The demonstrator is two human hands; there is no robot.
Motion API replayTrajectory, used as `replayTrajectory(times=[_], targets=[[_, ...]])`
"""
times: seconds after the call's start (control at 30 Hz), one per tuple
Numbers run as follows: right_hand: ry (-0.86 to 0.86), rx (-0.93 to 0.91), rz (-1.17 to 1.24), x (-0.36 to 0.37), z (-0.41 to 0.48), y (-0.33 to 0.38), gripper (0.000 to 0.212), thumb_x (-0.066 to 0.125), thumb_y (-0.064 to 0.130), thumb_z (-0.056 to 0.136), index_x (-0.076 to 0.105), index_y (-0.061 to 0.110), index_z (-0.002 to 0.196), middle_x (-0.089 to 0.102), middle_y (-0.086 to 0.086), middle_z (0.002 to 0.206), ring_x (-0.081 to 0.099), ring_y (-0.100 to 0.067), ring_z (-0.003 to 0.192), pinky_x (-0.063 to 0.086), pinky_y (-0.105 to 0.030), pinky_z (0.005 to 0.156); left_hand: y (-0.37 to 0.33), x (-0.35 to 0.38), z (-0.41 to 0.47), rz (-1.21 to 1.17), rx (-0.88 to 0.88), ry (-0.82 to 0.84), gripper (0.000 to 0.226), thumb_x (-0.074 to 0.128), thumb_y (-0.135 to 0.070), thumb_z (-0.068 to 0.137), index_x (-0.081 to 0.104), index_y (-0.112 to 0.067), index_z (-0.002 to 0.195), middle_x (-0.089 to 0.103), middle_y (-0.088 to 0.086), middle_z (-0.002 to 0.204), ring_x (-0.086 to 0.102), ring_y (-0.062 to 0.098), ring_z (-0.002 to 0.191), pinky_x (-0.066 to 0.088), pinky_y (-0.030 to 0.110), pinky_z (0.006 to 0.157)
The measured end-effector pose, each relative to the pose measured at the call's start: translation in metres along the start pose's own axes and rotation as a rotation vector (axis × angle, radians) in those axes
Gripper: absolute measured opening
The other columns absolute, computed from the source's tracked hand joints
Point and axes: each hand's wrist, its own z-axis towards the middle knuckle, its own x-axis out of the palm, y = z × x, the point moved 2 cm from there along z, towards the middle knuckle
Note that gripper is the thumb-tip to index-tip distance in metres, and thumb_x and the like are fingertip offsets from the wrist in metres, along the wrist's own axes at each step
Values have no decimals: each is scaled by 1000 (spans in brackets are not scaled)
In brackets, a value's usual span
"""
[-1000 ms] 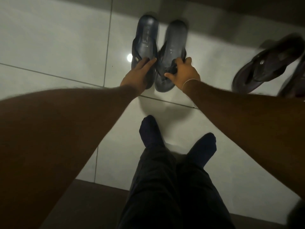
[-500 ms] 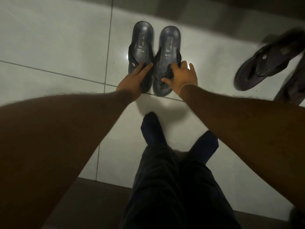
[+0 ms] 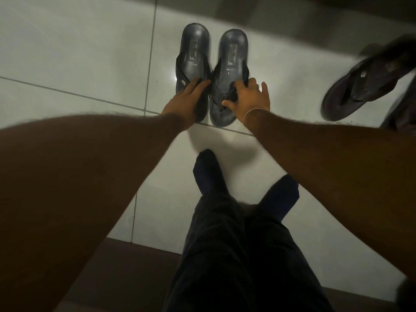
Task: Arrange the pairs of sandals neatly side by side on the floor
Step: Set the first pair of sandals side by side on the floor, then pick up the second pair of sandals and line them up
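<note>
Sandals: blue pair [image 3: 211,73] parallel, long axis near-far; left hand [image 3: 183,103], right hand [image 3: 248,101] loose on straps. Dark sandal [image 3: 364,84] askew, right hand nearer.

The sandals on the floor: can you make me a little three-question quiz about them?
1. True or false: the two dark blue sandals lie side by side on the white tiled floor.
2. Which hand rests on the sandal nearer the tilted brown sandal? A) left hand B) right hand
3. Fill in: the brown sandal lies to the person's ____ of the blue pair.

Key:
1. True. They lie parallel and close together.
2. B. The right hand is on that sandal's straps; the left hand is on the other.
3. right
</note>
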Motion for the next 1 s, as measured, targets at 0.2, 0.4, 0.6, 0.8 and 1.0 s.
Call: replayTrajectory(times=[0.2, 0.4, 0.6, 0.8, 1.0], targets=[[3, 1, -7, -5, -6, -1, 73, 58, 71, 95, 41, 30, 153, 46, -16, 156, 53, -42, 141, 16, -60, 131, -6, -8, -5, 56, -12, 6, 102, 75, -6, 89, 18, -38, 167, 9, 1, 180, 50, 47, 143, 50, 62, 114], [-116, -13, 22, -30, -37, -22, 84, 56, 65, 99, 19, 33, 168, 22, -17, 175, 24, -41, 161, 19, -61, 130, -44, -16, -26, 267, -120, -161, 80, 57, -33, 104, 12, -29, 171, 4, 6, 181, 18, 49, 160, 19, 59, 131], [-116, 115, -12, -52, -83, -78, 89, 37, 73, 103, -8, 36, 170, -5, -11, 181, 1, -37, 168, 8, -59, 134, -124, -6, -41, 298, 26, -161, 90, 63, -27, 98, 10, -27, 171, 4, 4, 181, 5, 36, 166, 8, 55, 134], [-147, 252, 15, -70, -130, -167, 88, 41, 71, 103, -3, 36, 171, 1, -10, 181, 4, -37, 167, 9, -61, 132, -198, 22, -43, 330, 56, -13, 91, 56, -31, 104, -3, -28, 172, -16, 1, 180, -8, 29, 167, 3, 50, 135], [-137, 358, -18, -77, -192, -258, 86, 44, 67, 104, 3, 32, 171, 4, -12, 181, 7, -37, 167, 10, -63, 132, -252, 38, -57, 328, 103, 135, 87, 51, -35, 107, -6, -26, 172, -16, 3, 180, -6, 29, 167, 1, 47, 135]])
